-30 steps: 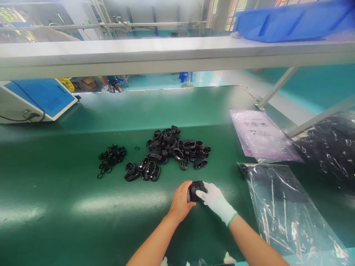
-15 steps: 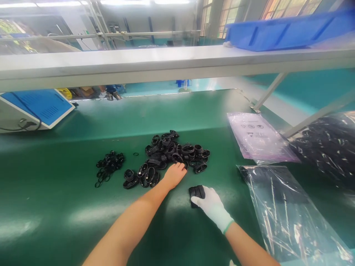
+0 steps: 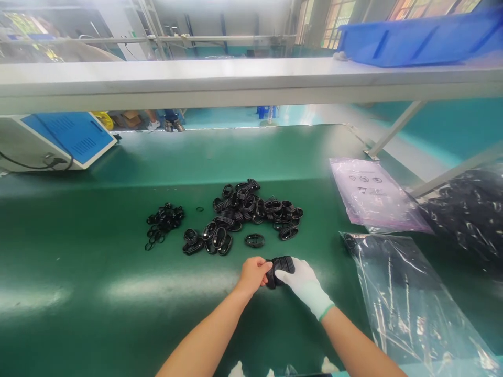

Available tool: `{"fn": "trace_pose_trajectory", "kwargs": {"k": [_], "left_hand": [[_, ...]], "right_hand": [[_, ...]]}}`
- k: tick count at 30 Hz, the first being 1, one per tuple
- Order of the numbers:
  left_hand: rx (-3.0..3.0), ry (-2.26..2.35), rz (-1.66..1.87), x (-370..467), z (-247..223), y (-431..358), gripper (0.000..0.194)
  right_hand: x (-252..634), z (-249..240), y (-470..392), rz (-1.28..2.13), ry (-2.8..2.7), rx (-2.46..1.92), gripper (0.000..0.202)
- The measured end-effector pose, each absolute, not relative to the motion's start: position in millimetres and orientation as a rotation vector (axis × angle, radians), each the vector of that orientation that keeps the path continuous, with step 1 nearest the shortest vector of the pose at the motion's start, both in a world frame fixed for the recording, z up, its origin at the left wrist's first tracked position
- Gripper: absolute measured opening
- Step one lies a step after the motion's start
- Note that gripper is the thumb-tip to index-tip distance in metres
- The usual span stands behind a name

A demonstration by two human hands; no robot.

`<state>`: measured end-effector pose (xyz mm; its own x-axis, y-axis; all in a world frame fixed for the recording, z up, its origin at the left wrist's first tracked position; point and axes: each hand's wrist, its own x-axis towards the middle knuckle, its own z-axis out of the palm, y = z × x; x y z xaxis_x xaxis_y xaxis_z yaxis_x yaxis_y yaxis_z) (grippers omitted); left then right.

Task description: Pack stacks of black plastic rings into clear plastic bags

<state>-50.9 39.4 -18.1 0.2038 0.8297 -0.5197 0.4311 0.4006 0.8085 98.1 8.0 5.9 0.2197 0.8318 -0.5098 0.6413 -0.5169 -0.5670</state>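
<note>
My right hand [image 3: 304, 280], in a white glove with a green cuff, is closed around a stack of coiled black cables [image 3: 283, 266] low over the green table. At the stack's left end, my bare left hand [image 3: 253, 275] pinches another coiled black cable [image 3: 270, 277] and presses it against the others. Beyond the hands lies a loose pile of coiled black cables [image 3: 247, 207], some with metal plugs showing. One single coil [image 3: 254, 240] rests apart, between the pile and my hands. A heap of small black rings [image 3: 165, 222] sits to the left.
Clear plastic bags [image 3: 408, 293] and a pinkish printed bag [image 3: 373, 188] lie at right, beside a bag of black items [image 3: 471, 209]. A white shelf [image 3: 220, 78] spans the back, holding a blue bin [image 3: 416, 44]. A blue-and-white machine [image 3: 66, 141] stands at left.
My left hand has come from the pile's near edge back to the stack, bringing a coil. A single coil now lies apart from the pile. My right hand keeps its hold.
</note>
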Motion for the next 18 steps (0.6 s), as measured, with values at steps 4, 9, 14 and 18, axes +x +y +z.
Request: {"fn": "trace_pose_trajectory", "kwargs": {"k": [4,9,14,18], "left_hand": [[1.245,1.464,0.472,-47.7,-21.1,38.4,0.022],[1.277,1.462,0.51,-42.4,-23.1,37.3,0.022],[1.28,1.424,0.477,-51.7,-19.2,35.5,0.02],[1.61,1.359,0.422,-67.7,-9.6,27.7,0.07]], "right_hand": [[98.7,7.1,8.0,1.187,-1.373,-2.263,0.033],[95.1,7.8,8.5,1.184,-1.392,-2.291,0.038],[86.0,3.7,8.7,1.13,-1.331,-2.434,0.064],[84.3,0.9,10.1,1.128,-1.337,-2.44,0.065]]}}
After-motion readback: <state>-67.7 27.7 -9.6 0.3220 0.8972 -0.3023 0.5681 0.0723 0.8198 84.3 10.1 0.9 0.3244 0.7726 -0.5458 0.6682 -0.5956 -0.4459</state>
